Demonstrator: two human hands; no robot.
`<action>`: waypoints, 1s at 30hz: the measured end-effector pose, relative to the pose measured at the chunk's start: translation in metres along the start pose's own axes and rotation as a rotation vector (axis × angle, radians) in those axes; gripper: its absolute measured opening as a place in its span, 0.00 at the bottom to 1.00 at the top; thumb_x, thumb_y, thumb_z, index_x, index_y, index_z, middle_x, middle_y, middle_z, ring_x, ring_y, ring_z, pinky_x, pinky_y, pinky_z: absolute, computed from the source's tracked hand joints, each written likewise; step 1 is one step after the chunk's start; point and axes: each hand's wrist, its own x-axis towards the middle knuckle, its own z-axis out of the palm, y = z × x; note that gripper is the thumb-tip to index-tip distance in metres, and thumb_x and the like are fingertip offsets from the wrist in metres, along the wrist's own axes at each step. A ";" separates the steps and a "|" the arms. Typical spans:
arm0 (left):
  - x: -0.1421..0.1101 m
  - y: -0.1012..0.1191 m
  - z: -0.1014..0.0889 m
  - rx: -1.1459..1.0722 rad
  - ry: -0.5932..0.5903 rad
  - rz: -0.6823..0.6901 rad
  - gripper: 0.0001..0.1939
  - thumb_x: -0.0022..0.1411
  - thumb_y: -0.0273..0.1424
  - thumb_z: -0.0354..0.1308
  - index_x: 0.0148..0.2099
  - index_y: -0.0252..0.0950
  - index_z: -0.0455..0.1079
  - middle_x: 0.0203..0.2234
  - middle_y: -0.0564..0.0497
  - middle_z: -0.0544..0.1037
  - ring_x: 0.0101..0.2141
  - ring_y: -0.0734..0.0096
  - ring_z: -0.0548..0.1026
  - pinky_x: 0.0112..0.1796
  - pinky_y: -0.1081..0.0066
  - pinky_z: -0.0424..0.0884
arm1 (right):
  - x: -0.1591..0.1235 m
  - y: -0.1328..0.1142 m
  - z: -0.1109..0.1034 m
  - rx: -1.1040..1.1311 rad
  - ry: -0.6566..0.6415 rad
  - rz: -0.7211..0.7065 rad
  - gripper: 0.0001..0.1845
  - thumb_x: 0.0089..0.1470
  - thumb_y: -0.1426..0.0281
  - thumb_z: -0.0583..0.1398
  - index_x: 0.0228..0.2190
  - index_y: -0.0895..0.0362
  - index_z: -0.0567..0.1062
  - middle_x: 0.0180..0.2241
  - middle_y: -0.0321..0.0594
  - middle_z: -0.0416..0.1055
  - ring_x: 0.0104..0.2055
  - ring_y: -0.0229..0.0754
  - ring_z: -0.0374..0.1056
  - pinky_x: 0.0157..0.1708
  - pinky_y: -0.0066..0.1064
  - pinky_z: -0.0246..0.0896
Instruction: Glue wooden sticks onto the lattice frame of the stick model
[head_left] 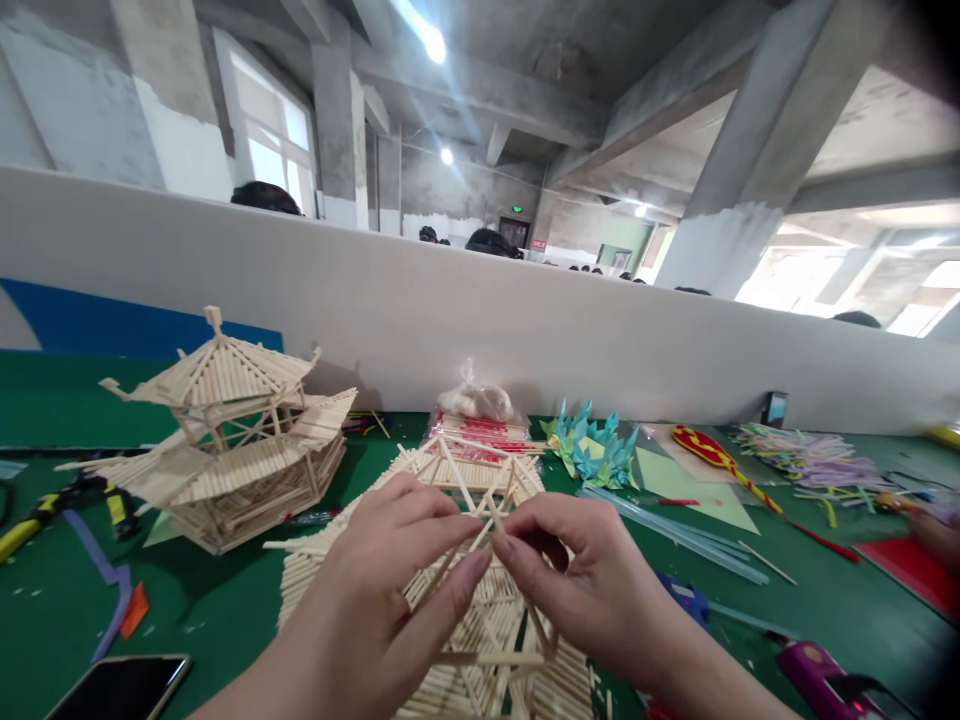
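Note:
A model of thin wooden sticks (322, 585) stands on the green table in front of me, with slatted roof panels and an open upper frame. My left hand (405, 575) is on its left side, thumb and forefinger closing on a stick near the frame's top. From the right, my right hand (581, 565) pinches a wooden stick (495, 512) between thumb and forefinger where several sticks cross. The fingertips of both hands nearly meet there. My hands hide part of the frame. A taller stick pagoda (240, 450) with two roof tiers stands at the left.
Behind the model lies a bag of sticks (480, 430), beside a blue paper ornament (592, 450). Clear glue sticks (675, 535), a blue tool (679, 595) and a purple glue gun (817, 680) lie right. Pliers (45, 515) and a phone (120, 690) lie left. A white partition (390, 330) stands behind.

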 end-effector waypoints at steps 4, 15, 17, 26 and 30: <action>0.001 0.009 0.005 -0.072 0.011 -0.041 0.05 0.62 0.28 0.52 0.35 0.42 0.69 0.28 0.56 0.72 0.32 0.71 0.68 0.32 0.70 0.66 | -0.007 -0.004 -0.001 0.071 0.044 -0.055 0.08 0.50 0.72 0.56 0.24 0.57 0.74 0.18 0.32 0.66 0.21 0.31 0.58 0.20 0.24 0.52; 0.015 0.037 0.011 -0.137 0.124 -0.163 0.08 0.59 0.31 0.53 0.32 0.40 0.73 0.25 0.56 0.76 0.29 0.73 0.74 0.30 0.71 0.70 | -0.021 -0.012 -0.016 0.074 0.139 -0.160 0.06 0.49 0.74 0.58 0.27 0.58 0.75 0.21 0.32 0.68 0.23 0.30 0.60 0.22 0.23 0.55; 0.015 0.037 0.011 -0.157 0.126 -0.204 0.08 0.59 0.33 0.54 0.31 0.40 0.73 0.24 0.56 0.76 0.27 0.73 0.74 0.28 0.73 0.70 | -0.024 -0.012 -0.021 0.085 0.172 -0.136 0.05 0.50 0.73 0.58 0.28 0.58 0.76 0.21 0.32 0.69 0.23 0.30 0.61 0.22 0.23 0.56; 0.015 0.038 0.009 -0.157 0.281 -0.214 0.05 0.58 0.33 0.56 0.36 0.45 0.73 0.27 0.61 0.78 0.25 0.79 0.74 0.24 0.81 0.71 | -0.068 0.030 -0.045 0.031 0.381 0.066 0.07 0.53 0.68 0.57 0.30 0.55 0.75 0.24 0.34 0.71 0.23 0.33 0.63 0.21 0.23 0.60; 0.011 0.039 0.008 -0.033 0.340 -0.209 0.06 0.60 0.35 0.54 0.38 0.45 0.72 0.30 0.61 0.79 0.29 0.78 0.76 0.30 0.80 0.73 | -0.112 0.073 -0.053 -0.034 0.423 0.301 0.09 0.53 0.64 0.57 0.32 0.56 0.74 0.26 0.38 0.73 0.24 0.37 0.67 0.21 0.25 0.63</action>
